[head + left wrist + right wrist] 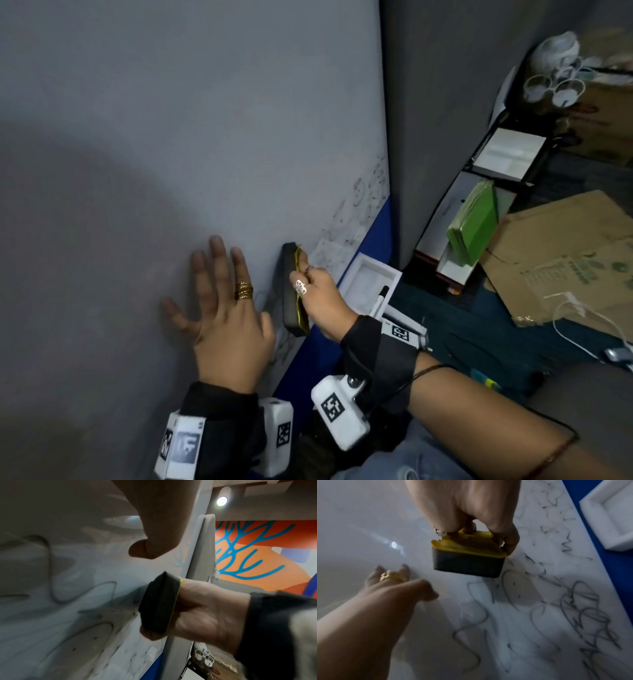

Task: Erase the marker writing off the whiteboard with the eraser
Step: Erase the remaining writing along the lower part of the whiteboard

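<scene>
A large whiteboard (171, 137) fills the left of the head view. Black marker writing (363, 202) runs along its lower right edge and shows up close as loops and scribbles (539, 615). My right hand (318, 298) grips a dark felt eraser (291, 287) with a yellow back (467, 546), its felt face held against the board beside the scribbles. My left hand (222, 308) lies flat on the board with fingers spread, just left of the eraser. The left wrist view shows the eraser (159, 605) end-on in the right hand.
A white foam tray (370, 281) with a marker pen (380, 301) sits right of the board on blue cloth (380, 226). Flattened cardboard (565, 260), a green stack (476, 226), white boxes and cables lie on the floor at the right.
</scene>
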Available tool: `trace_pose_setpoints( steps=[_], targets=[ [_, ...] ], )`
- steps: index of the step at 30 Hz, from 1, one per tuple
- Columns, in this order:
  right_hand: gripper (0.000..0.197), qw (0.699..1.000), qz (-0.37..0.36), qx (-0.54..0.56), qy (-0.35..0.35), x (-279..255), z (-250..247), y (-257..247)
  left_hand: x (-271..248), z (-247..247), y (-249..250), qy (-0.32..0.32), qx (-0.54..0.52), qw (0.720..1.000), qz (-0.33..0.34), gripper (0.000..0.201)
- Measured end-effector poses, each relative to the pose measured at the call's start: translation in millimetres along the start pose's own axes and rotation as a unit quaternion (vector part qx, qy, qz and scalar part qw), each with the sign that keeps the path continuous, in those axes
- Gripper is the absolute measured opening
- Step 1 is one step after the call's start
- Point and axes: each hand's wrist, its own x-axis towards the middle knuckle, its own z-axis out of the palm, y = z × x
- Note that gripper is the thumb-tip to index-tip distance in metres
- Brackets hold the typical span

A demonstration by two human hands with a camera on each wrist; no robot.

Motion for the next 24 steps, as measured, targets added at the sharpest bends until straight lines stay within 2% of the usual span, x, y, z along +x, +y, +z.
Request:
trace_pose_setpoints(
  steps=[3, 7, 10, 13, 15, 18, 20, 24],
  targets=[
    [0.036, 0.999, -0.002, -0.019, -0.049, -8, 5, 8, -4, -4, -6, -0.013, 0.024, 0.999, 0.028, 0.085],
    [0.046, 0.999, -0.013, 0.008, -0.040, -8, 7, 6, -24, -16, -21, -0.005, 0.025, 1.000, 0.001, 0.084],
    [0.044, 0.998, 0.000, 0.047, 0.030, 8, 5, 8, -44, -27, -40, -0.020, 0.047, 0.998, -0.020, 0.090],
    [0.025, 0.989, 0.029, 0.104, 0.105, 18, 3, -1, -63, -31, -59, -0.035, 0.059, 0.997, -0.021, 0.090],
    [0.022, 0.989, 0.038, 0.086, 0.112, 9, 16, 1, -77, -31, -70, -0.028, 0.050, 0.998, -0.031, 0.096],
    [0.026, 0.995, 0.040, 0.057, 0.073, -32, 56, 22, -97, -33, -77, -0.019, 0.017, 0.997, -0.068, 0.100],
    [0.022, 0.998, 0.041, 0.035, 0.039, -62, 83, 35, -112, -36, -75, -0.010, 0.007, 0.996, -0.084, 0.095],
    [0.022, 0.999, 0.030, 0.003, -0.017, -82, 104, 49, -133, -33, -84, 0.007, -0.006, 0.996, -0.092, 0.091]
  ],
)
